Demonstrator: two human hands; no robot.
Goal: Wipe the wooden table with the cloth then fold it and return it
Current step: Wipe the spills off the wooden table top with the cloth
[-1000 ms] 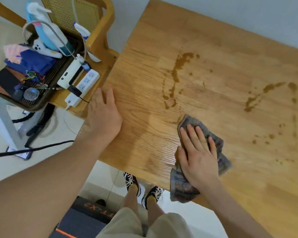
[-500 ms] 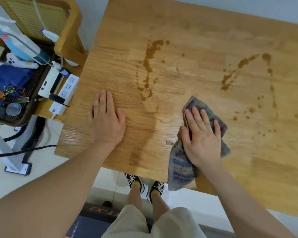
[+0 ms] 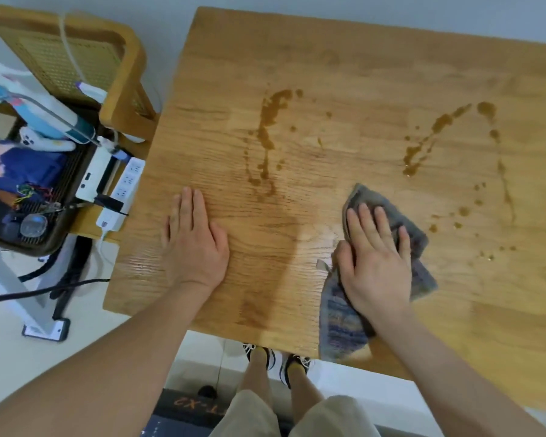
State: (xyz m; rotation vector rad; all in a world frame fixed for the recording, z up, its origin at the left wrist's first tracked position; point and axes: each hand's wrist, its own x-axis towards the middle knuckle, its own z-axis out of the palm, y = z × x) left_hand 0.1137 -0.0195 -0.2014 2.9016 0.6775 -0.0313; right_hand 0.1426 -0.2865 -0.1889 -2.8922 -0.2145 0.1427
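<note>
Wooden table (image 3: pixel 360 74): brown spills at frame centre and right. Right hand (image 3: pixel 375 263), fingers spread, pressed flat on grey cloth (image 3: pixel 420 269). Left hand (image 3: pixel 196 244) lay open, flat, grasping nothing.

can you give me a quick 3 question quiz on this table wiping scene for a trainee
1. True or false: the right hand presses flat on the cloth.
2. Which is bare on the table, holding nothing?
A. left hand
B. right hand
C. neither
3. Fill in: the brown spill in the middle lies ____ of the cloth, between the two hands.

Key:
1. True. The palm and spread fingers lie on top of it, with one end of the cloth hanging over the near edge.
2. A. It rests palm down on the wood.
3. Beyond, on the far side. A second spill lies further right, also not yet wiped.
</note>
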